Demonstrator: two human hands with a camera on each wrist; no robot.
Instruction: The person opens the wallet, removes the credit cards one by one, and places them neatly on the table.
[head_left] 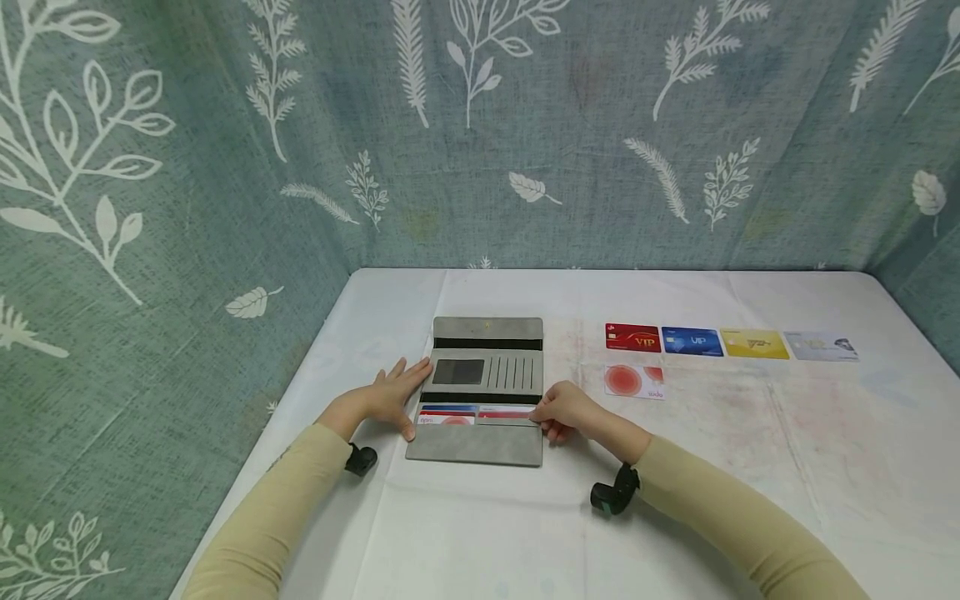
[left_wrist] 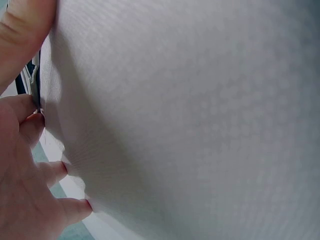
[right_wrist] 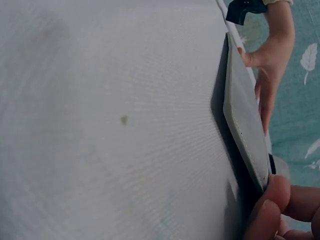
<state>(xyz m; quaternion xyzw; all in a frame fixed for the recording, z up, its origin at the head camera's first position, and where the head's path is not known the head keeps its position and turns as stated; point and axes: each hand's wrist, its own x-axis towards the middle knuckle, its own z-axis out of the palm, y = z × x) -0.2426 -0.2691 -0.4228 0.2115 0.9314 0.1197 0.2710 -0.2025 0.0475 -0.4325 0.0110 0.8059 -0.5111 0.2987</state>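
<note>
A grey wallet [head_left: 472,446] lies unfolded on the white cloth, with a dark window [head_left: 459,372] and a set of narrow slots in its middle panel. In its lower left pocket sit overlapped cards [head_left: 447,420], blue, red and white edges showing. Another red-and-white card edge [head_left: 504,413] shows in the lower right pocket. My left hand [head_left: 386,398] rests with spread fingers along the wallet's left edge. At the right edge, beside the lower right pocket, my right hand [head_left: 567,410] pinches the wallet between thumb and fingers; the right wrist view has the fingertips [right_wrist: 277,192] at its rim.
To the right, a row holds a red VIP card [head_left: 632,337], a blue VIP card [head_left: 692,342], a yellow card [head_left: 754,343] and a silver card [head_left: 821,347]. Below the red one lies a white card [head_left: 633,381] with a red circle. A patterned curtain [head_left: 480,208] hangs behind the table.
</note>
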